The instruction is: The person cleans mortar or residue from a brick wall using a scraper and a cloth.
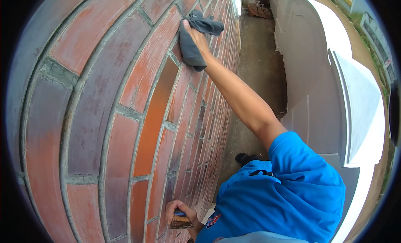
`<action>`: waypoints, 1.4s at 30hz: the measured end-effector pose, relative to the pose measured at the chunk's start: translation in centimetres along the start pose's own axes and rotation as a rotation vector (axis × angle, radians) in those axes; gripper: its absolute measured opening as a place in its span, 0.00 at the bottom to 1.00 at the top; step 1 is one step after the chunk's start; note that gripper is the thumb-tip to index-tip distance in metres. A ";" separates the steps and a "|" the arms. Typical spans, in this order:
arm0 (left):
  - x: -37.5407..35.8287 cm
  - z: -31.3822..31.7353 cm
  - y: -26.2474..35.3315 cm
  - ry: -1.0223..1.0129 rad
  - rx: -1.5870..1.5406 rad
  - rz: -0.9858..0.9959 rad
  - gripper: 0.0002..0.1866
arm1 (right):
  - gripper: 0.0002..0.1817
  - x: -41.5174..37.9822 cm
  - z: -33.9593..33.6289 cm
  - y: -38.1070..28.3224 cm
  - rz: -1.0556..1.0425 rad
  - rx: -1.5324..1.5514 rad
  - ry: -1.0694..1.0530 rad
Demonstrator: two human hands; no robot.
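Cloth pressed to a brick wall, tool held low

The right hand (196, 36) reaches up and presses a crumpled dark grey cloth (193, 42) flat against the red-and-purple brick wall with grey mortar joints (125, 101) — arm fully stretched from a bright blue short sleeve (300, 176). Low down, the left hand (178, 210) grips a small wooden-handled tool (180, 221) (its working end hidden) just beside the bricks — a white plastered pillar (334, 84) stands across the narrow concrete path (259, 63).

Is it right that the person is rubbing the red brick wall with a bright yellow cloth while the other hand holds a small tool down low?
Not quite. The cloth is dark grey, not bright yellow, as the head view shows. The rest holds: the right hand presses it on the red brick wall, and the left hand holds a small tool low down.
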State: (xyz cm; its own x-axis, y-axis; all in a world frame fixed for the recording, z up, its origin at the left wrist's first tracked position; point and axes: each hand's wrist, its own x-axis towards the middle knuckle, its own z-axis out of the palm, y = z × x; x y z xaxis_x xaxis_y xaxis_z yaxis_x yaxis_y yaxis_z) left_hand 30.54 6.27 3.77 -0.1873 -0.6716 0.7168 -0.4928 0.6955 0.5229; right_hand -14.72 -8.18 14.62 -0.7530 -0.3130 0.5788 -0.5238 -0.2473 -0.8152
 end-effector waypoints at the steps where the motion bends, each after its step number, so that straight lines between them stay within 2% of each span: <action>1: -0.2 0.2 0.0 0.018 -0.057 -0.058 0.06 | 0.30 -3.0 0.5 0.2 -0.079 0.067 -0.054; 2: -0.1 0.2 0.2 -0.007 -0.076 -0.052 0.06 | 0.29 -6.0 1.0 0.3 -0.154 0.138 -0.114; 3: 0.2 0.1 0.6 -0.031 -0.091 -0.045 0.06 | 0.28 -8.7 1.2 -0.4 -0.307 -0.062 -0.012; 4: 0.3 0.4 0.7 -0.050 -0.107 -0.039 0.07 | 0.28 -9.4 0.6 -1.0 -0.293 -0.101 -0.108; 6: 0.3 0.7 1.0 -0.001 -0.028 -0.074 0.06 | 0.29 -6.8 -1.2 -1.6 -0.133 -0.036 -0.321; 7: 0.5 1.0 1.5 0.021 -0.018 -0.093 0.06 | 0.31 -4.4 0.0 1.2 -0.097 0.012 -0.190; 8: 0.6 1.4 1.9 0.047 -0.012 -0.112 0.05 | 0.33 -1.4 -0.2 2.2 0.006 0.149 -0.216; 9: 0.6 1.6 2.0 0.063 0.003 -0.118 0.05 | 0.37 1.1 -1.4 1.0 0.245 0.286 -0.218; 11: 0.6 1.9 1.9 0.090 0.034 -0.126 0.06 | 0.40 7.2 -1.6 5.5 0.110 -0.042 -0.053; 13: 0.7 2.3 1.9 0.094 0.057 -0.097 0.06 | 0.35 8.1 -1.6 6.2 0.149 -0.001 -0.029; 14: 0.9 2.6 1.8 0.097 0.065 -0.080 0.06 | 0.33 7.4 -1.3 6.4 0.070 -0.038 -0.001; 15: 0.4 2.2 1.0 0.046 0.101 -0.094 0.06 | 0.29 4.9 -1.5 5.0 0.051 -0.055 -0.064; 16: -0.6 1.3 -0.3 -0.003 0.137 -0.109 0.06 | 0.28 2.3 -1.6 4.0 -0.041 0.040 -0.149; 17: -1.3 1.0 -1.1 -0.053 0.174 -0.128 0.06 | 0.26 -0.3 -0.5 4.1 -0.287 0.076 -0.012; 18: -1.7 1.1 -1.3 -0.018 0.160 -0.162 0.06 | 0.27 -2.1 0.3 4.1 -0.392 -0.049 0.078; 20: -2.3 1.4 -1.6 0.057 0.133 -0.230 0.06 | 0.30 -1.0 -0.8 4.5 -0.349 -0.039 -0.080; 22: -2.4 1.4 -1.8 0.076 0.052 -0.276 0.06 | 0.32 3.2 -1.6 5.3 -0.004 0.155 -0.255; 24: -2.6 1.5 -2.0 0.105 0.033 -0.278 0.07 | 0.33 7.4 -3.2 6.1 0.111 0.128 -0.284; 27: -1.7 2.3 -0.8 0.138 0.089 -0.203 0.07 | 0.31 7.4 -2.3 6.2 -0.155 -0.006 -0.048; 30: -0.2 3.4 1.3 0.138 0.128 -0.166 0.08 | 0.24 0.6 -1.6 4.0 -0.346 0.028 -0.117; 31: -1.3 2.6 -0.3 0.121 0.155 -0.187 0.07 | 0.23 -2.1 -1.3 3.4 -0.407 -0.039 -0.163; 32: -1.4 2.3 -0.8 0.105 0.181 -0.207 0.07 | 0.22 -4.2 -1.7 1.5 -0.457 -0.090 -0.120; 33: -1.7 2.3 -1.3 0.115 0.160 -0.214 0.07 | 0.21 -5.2 -2.0 1.3 -0.397 -0.037 -0.241; 36: -1.7 2.3 -0.9 0.132 0.144 -0.222 0.07 | 0.24 -2.0 -2.2 2.9 -0.416 -0.111 -0.203; 38: 0.7 3.2 2.3 0.116 0.191 -0.209 0.08 | 0.29 2.9 -1.9 4.9 0.053 0.194 -0.340; 40: 0.6 3.0 2.6 0.081 0.184 -0.240 0.08 | 0.33 6.9 -3.2 4.7 0.173 0.027 -0.263; 42: 0.6 2.8 2.2 0.073 0.162 -0.228 0.07 | 0.32 6.9 -1.8 5.0 -0.012 -0.024 -0.053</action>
State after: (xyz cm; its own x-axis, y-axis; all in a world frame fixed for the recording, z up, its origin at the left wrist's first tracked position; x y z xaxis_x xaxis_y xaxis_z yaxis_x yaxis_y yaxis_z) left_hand 26.95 6.68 4.09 0.0024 -0.7817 0.6236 -0.6454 0.4751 0.5981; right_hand -23.29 -9.90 14.51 -0.7248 -0.3587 0.5882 -0.5424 -0.2293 -0.8082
